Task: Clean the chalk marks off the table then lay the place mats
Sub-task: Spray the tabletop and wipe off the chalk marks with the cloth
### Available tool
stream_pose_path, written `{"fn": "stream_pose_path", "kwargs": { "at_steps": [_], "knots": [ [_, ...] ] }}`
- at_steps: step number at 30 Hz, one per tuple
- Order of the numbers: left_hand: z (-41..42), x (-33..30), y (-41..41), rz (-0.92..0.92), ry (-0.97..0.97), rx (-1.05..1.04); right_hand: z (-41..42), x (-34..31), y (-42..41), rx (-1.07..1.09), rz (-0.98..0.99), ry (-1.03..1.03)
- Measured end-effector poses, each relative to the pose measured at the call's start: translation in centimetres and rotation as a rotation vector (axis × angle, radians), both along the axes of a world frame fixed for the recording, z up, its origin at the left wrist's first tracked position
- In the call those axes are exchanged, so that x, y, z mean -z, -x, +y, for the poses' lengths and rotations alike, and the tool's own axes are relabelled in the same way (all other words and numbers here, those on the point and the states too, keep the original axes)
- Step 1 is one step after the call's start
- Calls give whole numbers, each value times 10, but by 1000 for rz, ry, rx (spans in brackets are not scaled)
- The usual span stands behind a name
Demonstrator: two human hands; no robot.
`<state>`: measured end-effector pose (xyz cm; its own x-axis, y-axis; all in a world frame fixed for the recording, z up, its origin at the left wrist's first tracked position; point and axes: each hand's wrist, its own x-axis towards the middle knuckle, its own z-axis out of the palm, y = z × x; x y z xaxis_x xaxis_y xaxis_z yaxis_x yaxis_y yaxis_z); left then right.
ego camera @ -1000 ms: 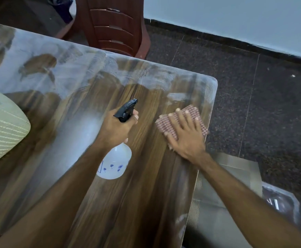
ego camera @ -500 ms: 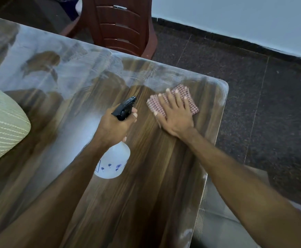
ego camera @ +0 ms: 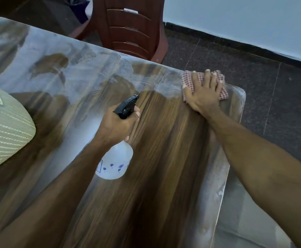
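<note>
The wooden table point(ego camera: 160, 158) is dark and glossy, with whitish chalk smears point(ego camera: 85, 68) across its far half. My right hand point(ego camera: 202, 94) presses flat, fingers spread, on a red-and-white checked cloth point(ego camera: 187, 78) at the table's far right corner. My left hand point(ego camera: 116, 123) grips a white spray bottle point(ego camera: 114, 162) by its black trigger head point(ego camera: 127, 105), holding it over the middle of the table. Pale green woven place mats point(ego camera: 4, 133) lie at the left edge of the view.
A dark red plastic chair point(ego camera: 130, 31) stands behind the table's far edge. Dark speckled floor tiles point(ego camera: 264, 81) stretch to the right, up to a pale wall point(ego camera: 244, 20) with a black skirting. A grey surface point(ego camera: 242, 228) shows beyond the table's right edge.
My right hand has slid the cloth away from me, from beside the spray bottle to the far right corner. The left hand and bottle have stayed about where they were.
</note>
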<state>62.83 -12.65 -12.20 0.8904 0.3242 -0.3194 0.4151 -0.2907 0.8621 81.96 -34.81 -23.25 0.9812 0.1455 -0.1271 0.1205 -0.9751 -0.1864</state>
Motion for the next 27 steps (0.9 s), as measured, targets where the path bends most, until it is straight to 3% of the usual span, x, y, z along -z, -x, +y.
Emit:
{"fn": "stream_pose_path", "kwargs": {
  "at_steps": [6,9,13,15,20,24,27],
  "knots": [
    [17,-8,-9,-34,-22,-15,61,0,78,-364,-28,4],
    [31,-14,-7,-55,-16,-26,37,6,92,-319,-53,8],
    [48,-15,-6,-72,-9,-49,20,5,31,-41,-50,12],
    [55,-12,-8,-71,-12,-52,38,5,0,-13,-73,13],
    [71,-8,-10,-86,-17,-62,122,2,-12,-172,-31,8],
    [83,-8,-14,-106,-13,-62,163,3,45,-410,-48,9],
    [95,-9,-12,-124,-12,-71,147,9,95,-473,-89,-50]
  ]
}}
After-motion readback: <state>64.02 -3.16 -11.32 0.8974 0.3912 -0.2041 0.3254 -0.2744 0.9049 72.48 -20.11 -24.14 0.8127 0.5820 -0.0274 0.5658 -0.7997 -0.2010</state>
